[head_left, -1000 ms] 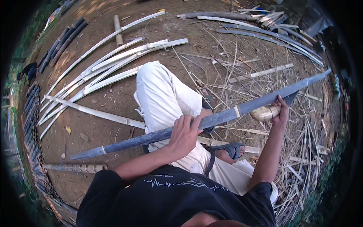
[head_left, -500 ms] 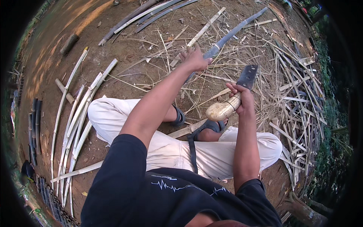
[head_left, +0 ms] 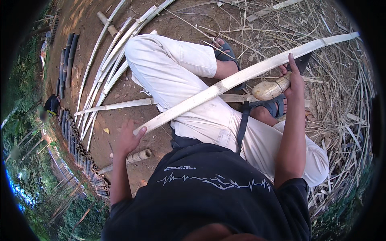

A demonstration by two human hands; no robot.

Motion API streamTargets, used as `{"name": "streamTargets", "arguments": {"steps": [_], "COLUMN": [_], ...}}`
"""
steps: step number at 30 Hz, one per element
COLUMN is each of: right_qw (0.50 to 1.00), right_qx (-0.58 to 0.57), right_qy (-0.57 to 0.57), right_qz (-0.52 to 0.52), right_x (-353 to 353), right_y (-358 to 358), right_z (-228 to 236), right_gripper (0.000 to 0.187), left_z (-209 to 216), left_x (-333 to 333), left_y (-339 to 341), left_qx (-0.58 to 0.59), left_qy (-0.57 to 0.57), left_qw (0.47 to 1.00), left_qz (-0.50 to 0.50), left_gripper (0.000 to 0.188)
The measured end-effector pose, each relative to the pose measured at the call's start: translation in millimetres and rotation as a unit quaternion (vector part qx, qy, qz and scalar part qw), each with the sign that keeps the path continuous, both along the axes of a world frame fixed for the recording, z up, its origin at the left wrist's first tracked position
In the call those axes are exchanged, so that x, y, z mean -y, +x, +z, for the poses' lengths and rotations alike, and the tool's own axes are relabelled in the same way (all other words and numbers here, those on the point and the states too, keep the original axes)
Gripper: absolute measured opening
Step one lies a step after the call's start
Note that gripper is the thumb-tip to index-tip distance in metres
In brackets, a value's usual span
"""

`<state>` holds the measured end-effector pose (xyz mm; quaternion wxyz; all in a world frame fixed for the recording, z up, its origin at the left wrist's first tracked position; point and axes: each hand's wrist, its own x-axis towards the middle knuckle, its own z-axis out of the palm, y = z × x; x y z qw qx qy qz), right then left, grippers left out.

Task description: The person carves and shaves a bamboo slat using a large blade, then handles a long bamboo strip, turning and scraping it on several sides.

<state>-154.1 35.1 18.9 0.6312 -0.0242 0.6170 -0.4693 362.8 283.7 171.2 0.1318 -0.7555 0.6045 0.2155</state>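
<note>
A long pale split bamboo strip point(head_left: 217, 88) lies slantwise across in front of me, its pale inner side facing up. My left hand point(head_left: 128, 139) is closed at its near left end, the thumb on the strip and the other fingers partly hidden behind. My right hand point(head_left: 295, 82) grips a machete by its thick, bulbous pale handle point(head_left: 271, 88). The dark blade point(head_left: 303, 62) points up and right, partly covered by the strip. One finger of the right hand reaches up against the strip, which passes over the blade.
Several split strips point(head_left: 108, 66) lie at the left, near dark bamboo poles point(head_left: 71, 60) and a row of cut bamboo point(head_left: 82, 150). A short bamboo tube point(head_left: 138, 156) is by my left arm. Shavings point(head_left: 265, 36) and a scrap pile point(head_left: 345, 140) spread at the right.
My left hand has come back from the far middle to the near left with the strip, which now shows its pale side. My right hand keeps the machete. The view has swung leftward.
</note>
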Motion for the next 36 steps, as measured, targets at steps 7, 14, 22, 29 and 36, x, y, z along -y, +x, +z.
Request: {"name": "streamTargets", "arguments": {"steps": [7,14,22,29,36], "right_qw": [0.997,0.981,0.964,0.929,0.566], "right_qx": [0.068,0.073,0.026,-0.342,-0.676], "right_qy": [-0.002,-0.179,-0.226,-0.069,-0.195], "right_qz": [0.030,-0.024,-0.138,0.124,0.429], "right_x": [8,35,45,-12,-70], "right_y": [21,-4,-39,-17,26], "right_z": [-22,54,53,71,86], "right_gripper": [0.022,0.021,0.021,0.024,0.058], "left_z": [-55,-10,-31,-89,-95], "left_x": [-38,17,133,216,243], "left_y": [-6,-14,-129,-221,-245], "left_qx": [0.015,-0.224,-0.585,-0.657,-0.750], "left_qy": [0.017,0.080,0.549,0.496,0.398], "left_qw": [1.000,0.971,0.517,0.500,0.488], "left_qz": [0.005,0.021,0.298,0.270,0.201], "left_gripper": [0.039,0.022,0.043,0.030,0.035]}}
